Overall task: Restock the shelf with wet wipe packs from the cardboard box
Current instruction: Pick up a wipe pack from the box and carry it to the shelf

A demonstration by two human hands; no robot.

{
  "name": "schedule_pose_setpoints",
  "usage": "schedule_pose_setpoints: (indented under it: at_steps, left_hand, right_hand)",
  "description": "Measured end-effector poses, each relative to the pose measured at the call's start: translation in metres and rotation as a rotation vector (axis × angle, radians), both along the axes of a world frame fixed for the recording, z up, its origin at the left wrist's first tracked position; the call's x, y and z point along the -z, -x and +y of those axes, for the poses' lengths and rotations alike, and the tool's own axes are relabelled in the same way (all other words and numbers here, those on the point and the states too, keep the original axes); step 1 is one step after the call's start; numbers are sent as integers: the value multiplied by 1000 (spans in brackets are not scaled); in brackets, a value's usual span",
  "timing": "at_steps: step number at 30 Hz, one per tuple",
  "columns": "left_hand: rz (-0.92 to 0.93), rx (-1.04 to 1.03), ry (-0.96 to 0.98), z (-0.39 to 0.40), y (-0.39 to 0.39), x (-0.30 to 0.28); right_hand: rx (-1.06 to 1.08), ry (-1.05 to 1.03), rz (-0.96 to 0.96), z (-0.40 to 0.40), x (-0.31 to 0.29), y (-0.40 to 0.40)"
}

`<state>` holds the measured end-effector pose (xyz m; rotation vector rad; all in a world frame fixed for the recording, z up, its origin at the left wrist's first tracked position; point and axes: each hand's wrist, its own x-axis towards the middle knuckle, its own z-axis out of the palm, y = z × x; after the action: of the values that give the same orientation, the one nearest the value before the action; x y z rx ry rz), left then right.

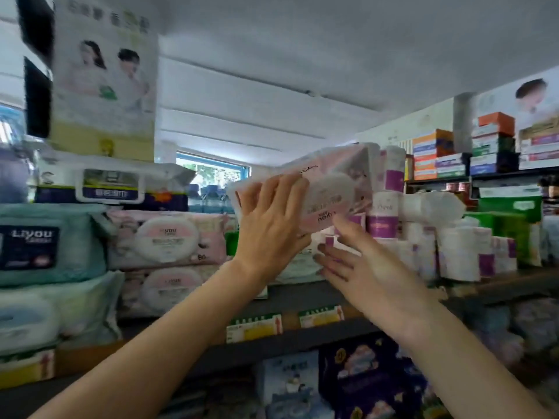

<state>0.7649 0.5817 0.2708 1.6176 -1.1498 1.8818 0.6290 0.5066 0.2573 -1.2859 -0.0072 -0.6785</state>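
A pink wet wipe pack (323, 189) with a white oval lid is in the air above the shelf (302, 297), tilted, and its printed text stands upside down. It is in the middle of the view, just left of a group of white and purple cotton pad tubes (390, 189). The left hand (269, 231) lies flat against the left end of this pack, with the fingers straight and spread, so it presses the pack and does not curl around it. The right hand (360, 267) is lower, under the right bottom corner of the pack; its fingers are stretched out and relaxed and reach toward small white and purple packets (329, 240) below. I cannot tell if the fingertips touch the pack.

Under the two hands a pale green pack (299, 267) lies on the shelf. To the left, two more pink packs (166, 237) of the same kind are stacked one on the other, and beside them, further left, there is a teal pack (51, 243) with a dark label. On top of the pink stack a dark blue and white pack (112, 189) is lying. On the front edge of the shelf yellow price tags (254, 328) are fixed. To the right of the tubes there are white rolls (459, 252) and green boxes (511, 219). Higher on the right, coloured boxes (435, 152) stand on another shelf.
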Motion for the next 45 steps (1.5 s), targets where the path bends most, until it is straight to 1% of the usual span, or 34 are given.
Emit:
schedule_pose_setpoints:
  at_steps: [1,3,4,6,8,10,11,12,13,15,17,18,19,20,21,23,25,26,28,29,33,34,37,39,42,45]
  left_hand:
    - [-78,-50,-4,2,-6,-2]
    - [-246,-127,-6,9,-20,-3]
    - [-323,-155,-16,13,-28,-2]
    - [-381,-210,-56,21,-39,1]
    - [-323,-236,-119,30,-43,1]
    - [-172,-229,-195,49,-43,-2]
    - [-82,-212,-194,64,-43,-4]
    - [11,-189,-155,80,-45,-6]
    - [99,-167,-87,96,-47,-7]
    - [261,-114,87,123,-52,-10]
    - [400,-20,209,138,-54,-12]
    - [436,8,227,143,-56,-12]
    - [450,8,211,146,-56,-12]
    - [456,-11,163,150,-57,-10]
    - [472,-41,80,155,-59,-6]
    - [560,-146,-189,166,-66,4]
    - [735,-261,-466,176,-77,15]
    - [839,-285,-545,181,-81,19]
    - [993,-249,-573,189,-86,21]
    - [1033,-231,-572,191,-86,20]
    - [1095,-276,-623,189,-88,18]
    - [1103,-297,-630,188,-88,17]
    - [1060,-403,-636,186,-90,17]
    - [1034,-482,-629,185,-92,16]
    - [978,-583,-646,184,-93,17]
    - [948,-597,-642,186,-94,20]
  right_hand:
    - [-94,-76,-44,7,-7,-12]
    - [-160,-282,-129,12,-20,-38]
    - [-188,-378,-137,14,-26,-50]
    - [-220,-462,-123,18,-30,-72]
    - [-197,-435,-129,19,-32,-94]
    - [-108,-346,-147,19,-34,-110]
    - [-16,-271,-165,17,-36,-117]
    - [107,-148,-191,14,-36,-122]
    - [249,50,-221,10,-36,-125]
    - [523,617,-358,7,-33,-130]
    - [647,1181,-512,15,-26,-135]
    - [692,1407,-546,20,-18,-142]
    - [716,1581,-558,27,-8,-149]
    - [715,1707,-537,32,3,-157]
    - [697,1790,-493,37,12,-166]
    - [629,1880,-390,48,25,-176]
    - [569,1968,-338,61,32,-182]
    - [510,2013,-321,67,31,-183]
    - [369,2062,-260,72,27,-189]
    - [331,2076,-253,73,25,-192]
    - [263,2128,-207,68,21,-202]
    - [244,2108,-194,67,21,-203]
    - [137,1930,-127,67,12,-199]
    - [106,1893,-49,66,6,-197]
    - [1,1782,135,49,1,-192]
    - [-117,1619,392,18,2,-182]
